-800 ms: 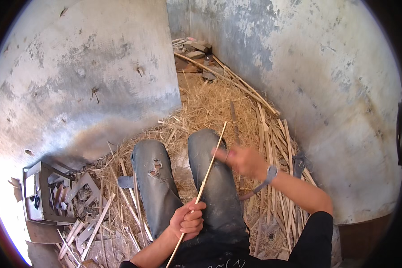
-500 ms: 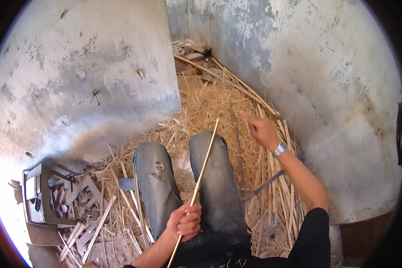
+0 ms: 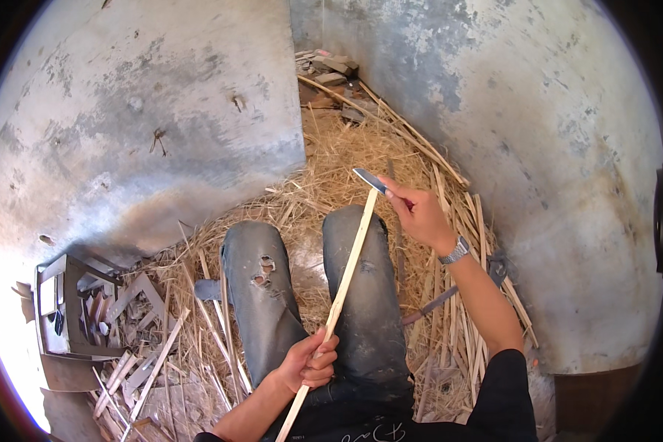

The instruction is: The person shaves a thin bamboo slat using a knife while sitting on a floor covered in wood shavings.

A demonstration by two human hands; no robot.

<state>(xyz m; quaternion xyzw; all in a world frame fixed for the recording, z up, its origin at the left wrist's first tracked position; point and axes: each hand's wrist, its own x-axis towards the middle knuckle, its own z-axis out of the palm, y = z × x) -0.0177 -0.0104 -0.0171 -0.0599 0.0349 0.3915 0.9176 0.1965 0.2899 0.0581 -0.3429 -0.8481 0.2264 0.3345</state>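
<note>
A long pale wooden strip [image 3: 353, 259] slants up across my right thigh, from the lower edge to just beyond my knee. My left hand [image 3: 310, 360] is wrapped around it low down, near my lap. Beyond the knee, my right hand [image 3: 421, 215] is closed on a knife [image 3: 371, 180] with a short grey blade. The blade points up and to the left and meets the far tip of the strip. Fingers cover most of the knife's handle. A metal watch [image 3: 455, 250] is on my right wrist.
Straw-like shavings [image 3: 346, 151] cover the floor around my legs. Several long strips [image 3: 460, 317] lie to my right beside the peeling wall [image 3: 552, 147]. At left stands a dark frame box [image 3: 74, 309] near wood scraps [image 3: 144, 295]. Stone rubble [image 3: 335, 68] sits in the far corner.
My right hand has come slightly left and down, bringing the knife blade onto the strip's tip. The strip has turned to show its broad face and reaches slightly farther up.
</note>
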